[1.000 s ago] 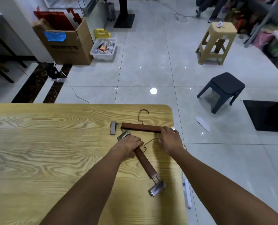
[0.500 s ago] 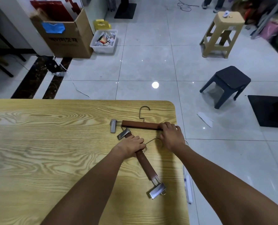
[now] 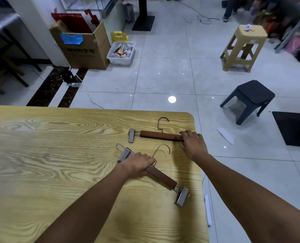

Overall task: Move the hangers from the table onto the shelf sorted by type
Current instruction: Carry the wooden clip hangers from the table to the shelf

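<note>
Hangers (image 3: pixel 160 135) both on wood-grain desk (image 3: pixel 58 155) near right edge: brown wooden bars, metal hooks, end clips; far hanger (image 3: pixel 156 135) level, right grip (image 3: pixel 192 143) clamped on its right end; near hanger (image 3: pixel 163 177) diagonal, left grip (image 3: pixel 138 163) clamped mid-bar.

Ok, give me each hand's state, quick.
Left hand: grips the near wooden clip hanger.
Right hand: grips the far wooden clip hanger.

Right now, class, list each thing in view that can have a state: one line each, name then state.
Far hanger: flat on the table, right end gripped by the right hand.
Near hanger: slanted, bar gripped by the left hand.
Cardboard box: open on top.
Clear bin: lidless, holding packets.
</note>
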Available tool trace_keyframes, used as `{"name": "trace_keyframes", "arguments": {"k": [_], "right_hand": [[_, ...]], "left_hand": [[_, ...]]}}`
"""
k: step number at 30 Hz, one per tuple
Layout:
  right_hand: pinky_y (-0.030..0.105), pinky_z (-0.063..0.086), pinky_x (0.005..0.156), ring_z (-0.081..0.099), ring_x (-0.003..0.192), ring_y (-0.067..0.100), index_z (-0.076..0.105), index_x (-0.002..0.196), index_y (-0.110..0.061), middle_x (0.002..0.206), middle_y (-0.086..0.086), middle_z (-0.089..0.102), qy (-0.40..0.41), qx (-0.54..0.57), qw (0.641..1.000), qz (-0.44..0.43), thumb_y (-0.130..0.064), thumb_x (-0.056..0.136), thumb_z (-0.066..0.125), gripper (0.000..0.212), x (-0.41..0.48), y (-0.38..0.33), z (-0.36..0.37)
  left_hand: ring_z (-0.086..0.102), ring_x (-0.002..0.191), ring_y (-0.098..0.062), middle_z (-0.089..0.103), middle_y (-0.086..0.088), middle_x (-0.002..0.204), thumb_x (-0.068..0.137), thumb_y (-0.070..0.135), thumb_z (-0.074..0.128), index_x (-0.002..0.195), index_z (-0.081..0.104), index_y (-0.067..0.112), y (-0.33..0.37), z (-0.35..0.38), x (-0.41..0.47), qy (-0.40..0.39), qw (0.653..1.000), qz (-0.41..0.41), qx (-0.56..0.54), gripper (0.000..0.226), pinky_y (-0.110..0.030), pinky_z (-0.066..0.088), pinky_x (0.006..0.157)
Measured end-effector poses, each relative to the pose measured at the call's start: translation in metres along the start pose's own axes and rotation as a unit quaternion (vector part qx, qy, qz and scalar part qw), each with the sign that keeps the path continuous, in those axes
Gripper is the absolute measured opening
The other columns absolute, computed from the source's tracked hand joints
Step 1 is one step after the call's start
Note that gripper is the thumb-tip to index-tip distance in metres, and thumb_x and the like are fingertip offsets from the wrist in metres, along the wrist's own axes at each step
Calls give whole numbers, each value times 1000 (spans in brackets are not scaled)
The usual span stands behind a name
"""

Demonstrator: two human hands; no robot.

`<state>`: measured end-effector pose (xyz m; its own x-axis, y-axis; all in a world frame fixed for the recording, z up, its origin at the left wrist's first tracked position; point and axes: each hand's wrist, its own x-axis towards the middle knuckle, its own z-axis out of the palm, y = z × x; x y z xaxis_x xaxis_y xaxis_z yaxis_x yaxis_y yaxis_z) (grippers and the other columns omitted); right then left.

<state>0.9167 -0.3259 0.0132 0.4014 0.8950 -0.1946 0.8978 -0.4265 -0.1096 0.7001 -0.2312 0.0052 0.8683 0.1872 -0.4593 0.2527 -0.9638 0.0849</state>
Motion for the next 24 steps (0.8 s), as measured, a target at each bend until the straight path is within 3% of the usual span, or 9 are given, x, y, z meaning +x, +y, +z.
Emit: {"name": "trace_keyframes", "arguments": {"k": [6,12,17,24], "right_hand": [[36,24,110,41,128,25,35,142,-17,140,5,44,-11,-27,999,-14,-27,98,41,46,-5,-6,-5],[38,30,106,44,123,28,40,137,-14,134,8,47,-30,-48,998,-36,-26,97,41,42,-7,-25,0],[39,31,105,44,123,28,40,136,-13,135,8,47,-41,-49,997,-51,-25,96,42,42,2,-41,7],[40,28,108,41,128,28,35,140,-15,140,8,44,-58,-47,996,-44,-24,96,44,46,28,-48,12]], "left_hand": [[49,109,-22,56,-5,117,91,26,55,114,47,14,-4,13,-38,65,991,-74,-91,27,-24,24,84],[50,107,-19,54,1,111,88,30,59,106,49,17,-19,31,-74,124,963,-170,-168,25,-27,28,86],[51,104,-23,51,-5,112,87,25,63,110,55,9,-36,32,-95,159,935,-237,-212,29,-29,32,85],[53,103,-23,54,-7,107,81,18,69,110,58,6,-62,32,-94,209,914,-256,-237,32,-29,32,83]]}}
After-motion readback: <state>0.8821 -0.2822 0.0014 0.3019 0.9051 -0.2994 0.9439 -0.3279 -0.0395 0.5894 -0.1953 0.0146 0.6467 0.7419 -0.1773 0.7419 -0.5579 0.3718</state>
